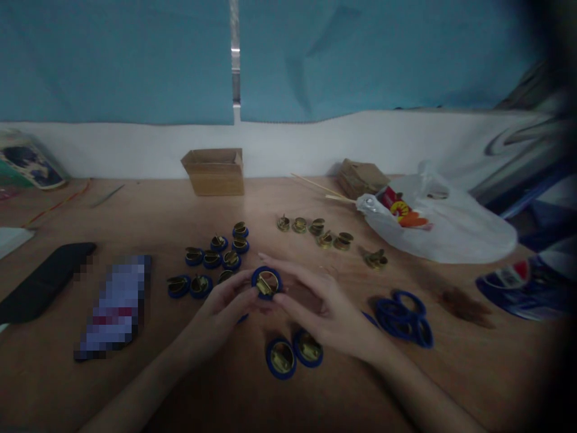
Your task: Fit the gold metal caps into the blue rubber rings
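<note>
Between the fingertips of my left hand (228, 300) and my right hand (322, 300) is a round brass-coloured clip with a blue ring (267, 282), its metal inner side facing up. Both hands grip its edge from opposite sides. Just below them on the table lie two similar blue-ringed clips (282, 358). Several more blue-ringed clips (211, 258) stand grouped behind my left hand, one partly hidden by it. A row of brass clips without rings (317, 227) lies further back. Loose blue rings (401, 319) are piled to the right of my right hand.
On the wooden table (148, 210), an open cardboard box (217, 179) stands against the wall. A white plastic bag (469, 231) with colourful wrappers and a blue packet (523, 285) lie right. A dark flat object (45, 279) and a pixelated item (118, 307) lie left.
</note>
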The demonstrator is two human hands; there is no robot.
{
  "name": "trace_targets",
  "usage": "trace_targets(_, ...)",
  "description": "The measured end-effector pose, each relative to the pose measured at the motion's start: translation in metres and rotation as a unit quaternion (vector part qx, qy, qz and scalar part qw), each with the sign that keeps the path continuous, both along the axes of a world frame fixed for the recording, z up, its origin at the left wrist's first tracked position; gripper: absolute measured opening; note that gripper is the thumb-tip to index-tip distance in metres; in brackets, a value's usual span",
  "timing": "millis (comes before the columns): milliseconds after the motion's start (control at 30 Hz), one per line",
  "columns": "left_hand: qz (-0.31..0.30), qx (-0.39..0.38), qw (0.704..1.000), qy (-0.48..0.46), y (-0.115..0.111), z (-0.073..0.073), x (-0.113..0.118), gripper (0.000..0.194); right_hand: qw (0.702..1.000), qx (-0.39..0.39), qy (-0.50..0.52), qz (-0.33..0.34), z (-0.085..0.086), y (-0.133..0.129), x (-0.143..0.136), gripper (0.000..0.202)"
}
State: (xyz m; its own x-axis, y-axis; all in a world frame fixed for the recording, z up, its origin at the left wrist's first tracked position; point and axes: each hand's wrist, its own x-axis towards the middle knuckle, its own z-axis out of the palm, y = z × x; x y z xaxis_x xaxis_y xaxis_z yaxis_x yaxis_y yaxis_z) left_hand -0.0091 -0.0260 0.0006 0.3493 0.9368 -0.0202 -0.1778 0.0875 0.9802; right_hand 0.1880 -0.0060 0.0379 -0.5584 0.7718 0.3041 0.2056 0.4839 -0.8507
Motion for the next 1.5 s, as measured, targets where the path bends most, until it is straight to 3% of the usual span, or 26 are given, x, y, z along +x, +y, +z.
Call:
trace_targets(167,-0.011,-0.012,1.000,-0.010,-0.002,0.003,0.001,0.029,0.987,-0.121,0.095,0.039,-0.003,0.002,-0.002,0.037)
trace_targets(333,-0.012,0.002,1.000,0.006,-0.001,0.006,0.003,0.026,0.979,-0.162,0.111,0.051,-0.011,0.004,-0.004,0.032)
trace_targets(900,-0.011,0.010,1.000,0.016,-0.002,0.010,0.004,0.021,0.964,-0.217,0.153,0.008,-0.022,-0.002,-0.009,0.031)
trace_targets(1267,-0.041,-0.017,0.999,0.009,-0.005,0.013,0.003,0.025,0.971,-0.176,0.160,-0.030,-0.018,0.002,-0.008,0.020)
trace_targets(1500,-0.024,-0.035,0.998,0.043,-0.005,0.015,0.005,0.029,0.962,-0.205,0.178,-0.029,-0.021,0.001,-0.010,0.017)
